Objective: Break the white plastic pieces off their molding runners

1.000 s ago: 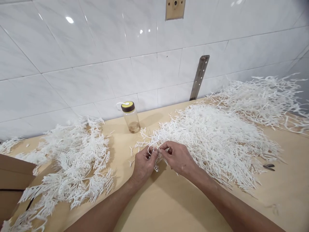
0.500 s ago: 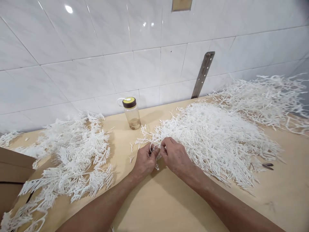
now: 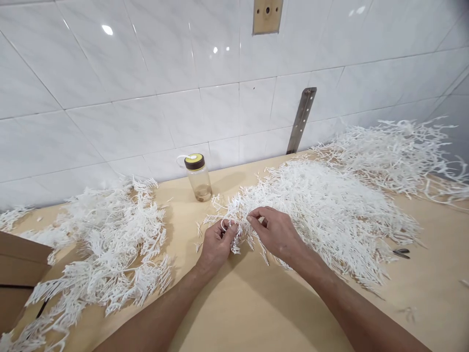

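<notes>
My left hand (image 3: 217,243) is closed, thumb against fingers, on a white branched plastic strand (image 3: 234,244) whose small twigs hang below the fingertips. Just right of it, my right hand (image 3: 275,231) has thumb and index fingertip pinched together at the edge of the strands; whatever is between them is too small to make out. Both hands are over the left tip of a big heap of white branching strands (image 3: 326,210). A few loose short twigs (image 3: 199,228) lie on the table (image 3: 252,303) left of the hands.
A clear bottle (image 3: 200,183) with a yellow-and-brown lid stands near the tiled wall. Another white heap (image 3: 117,244) lies at left beside a cardboard box (image 3: 24,274). Longer strands (image 3: 399,151) pile at the back right. Small dark snips (image 3: 402,253) lie at right. A metal bracket (image 3: 302,120) leans on the wall.
My right hand has moved right, away from my left hand, opening a gap where more white twigs show. My left hand stays closed on the strand. The view has tipped slightly upward.
</notes>
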A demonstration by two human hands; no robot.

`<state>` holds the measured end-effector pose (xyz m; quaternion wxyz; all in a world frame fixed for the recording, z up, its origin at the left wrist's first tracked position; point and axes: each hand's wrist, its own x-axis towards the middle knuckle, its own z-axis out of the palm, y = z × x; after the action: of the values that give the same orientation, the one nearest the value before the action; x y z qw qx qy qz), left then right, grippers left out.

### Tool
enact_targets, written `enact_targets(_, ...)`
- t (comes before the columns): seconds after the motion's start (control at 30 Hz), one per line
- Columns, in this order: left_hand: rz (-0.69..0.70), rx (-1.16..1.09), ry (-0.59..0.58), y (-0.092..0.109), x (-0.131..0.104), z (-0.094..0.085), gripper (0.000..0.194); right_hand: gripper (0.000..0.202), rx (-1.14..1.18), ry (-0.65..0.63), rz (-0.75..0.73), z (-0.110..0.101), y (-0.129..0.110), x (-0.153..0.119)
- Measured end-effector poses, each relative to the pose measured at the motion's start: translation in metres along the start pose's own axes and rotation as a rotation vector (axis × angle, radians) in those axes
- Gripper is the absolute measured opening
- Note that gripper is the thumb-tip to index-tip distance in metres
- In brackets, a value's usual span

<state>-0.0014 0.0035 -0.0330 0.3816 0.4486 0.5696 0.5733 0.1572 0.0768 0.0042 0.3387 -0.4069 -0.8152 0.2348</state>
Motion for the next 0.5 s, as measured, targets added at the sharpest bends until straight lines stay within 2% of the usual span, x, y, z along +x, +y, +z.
enact_targets(0.27, 0.045, 0.038, -0.004, -0.005, 0.001, 0.001, 0.029, 0.014, 0.052, -0.102, 0.032, 0.01, -0.007, -0.004)
enact_targets(0.37, 0.049, 0.056, -0.009, -0.002, 0.0, 0.002, 0.026, 0.013, 0.059, -0.102, 0.046, 0.011, -0.007, -0.004)
enact_targets(0.5, 0.041, 0.066, -0.035, 0.003, -0.003, 0.002, 0.029, 0.012, 0.075, -0.072, -0.013, 0.012, -0.006, -0.005)
